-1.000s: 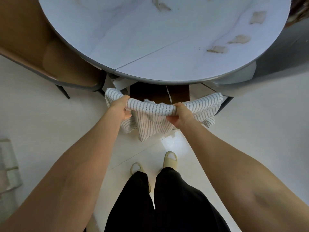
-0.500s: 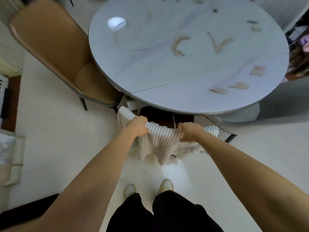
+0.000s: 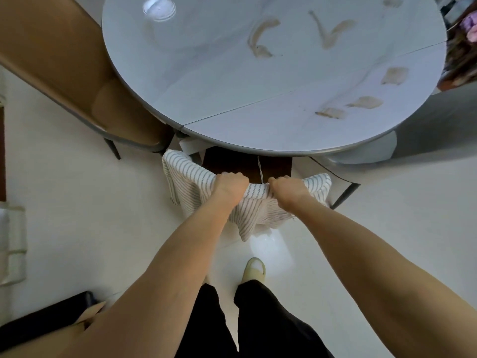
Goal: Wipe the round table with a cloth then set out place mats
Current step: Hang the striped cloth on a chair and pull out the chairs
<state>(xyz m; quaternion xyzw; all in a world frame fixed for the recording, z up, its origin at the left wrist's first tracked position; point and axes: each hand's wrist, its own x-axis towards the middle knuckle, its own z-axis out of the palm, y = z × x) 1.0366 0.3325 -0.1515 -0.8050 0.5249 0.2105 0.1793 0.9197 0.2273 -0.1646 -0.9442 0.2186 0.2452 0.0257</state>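
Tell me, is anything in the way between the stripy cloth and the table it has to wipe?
Nothing visible is. Both the left hand and right hand grip the striped cloth just below the near edge of the round table. Only open air lies between them, and the tabletop shows just brownish smears. The brown chair sits off to the left.

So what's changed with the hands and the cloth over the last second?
The left hand and right hand have slid closer together along the striped cloth, bunching it between them. Both still grip it, held in the air short of the round table, whose brown smears remain unwiped.
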